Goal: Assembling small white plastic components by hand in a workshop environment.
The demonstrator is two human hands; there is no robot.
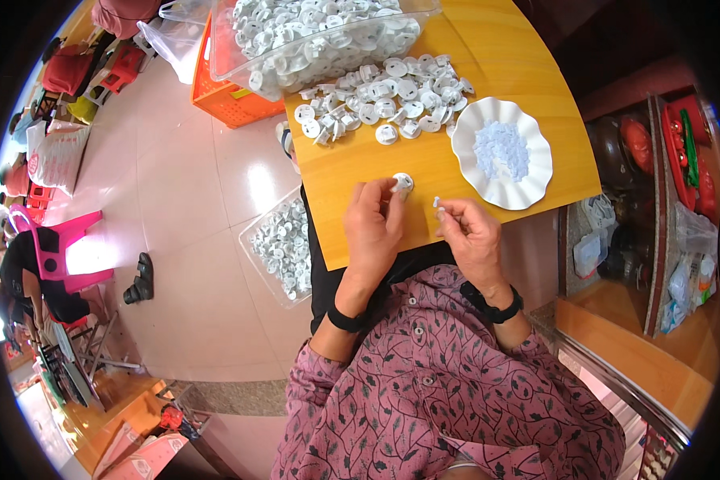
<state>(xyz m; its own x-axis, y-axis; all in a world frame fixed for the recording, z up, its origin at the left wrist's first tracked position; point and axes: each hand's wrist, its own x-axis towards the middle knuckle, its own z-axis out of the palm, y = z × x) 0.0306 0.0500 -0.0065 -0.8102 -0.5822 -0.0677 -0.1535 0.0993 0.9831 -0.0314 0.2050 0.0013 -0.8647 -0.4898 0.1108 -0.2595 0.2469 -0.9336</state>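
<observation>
Between the thumb and fingers of my left hand (pixel 373 216) is a round white plastic part (pixel 402 182), held just above the yellow wooden table (pixel 328 180). My right hand (pixel 470 228) pinches a tiny pale piece (pixel 437 202) at its fingertips, a short way right of that part. Beyond my right hand stands a white scalloped dish (pixel 542 164) with many small pale bluish-white pieces (pixel 500 148) in it. Loose round white parts (pixel 384 100) lie heaped farther back on the table, some on their sides.
A clear plastic bin (pixel 328 40) full of white parts stands at the back, by an orange crate (pixel 228 108). On the floor at left sits a clear tray (pixel 278 248) of more parts. Shelves (pixel 652 216) flank the right; a pink stool (pixel 56 248) and people are left.
</observation>
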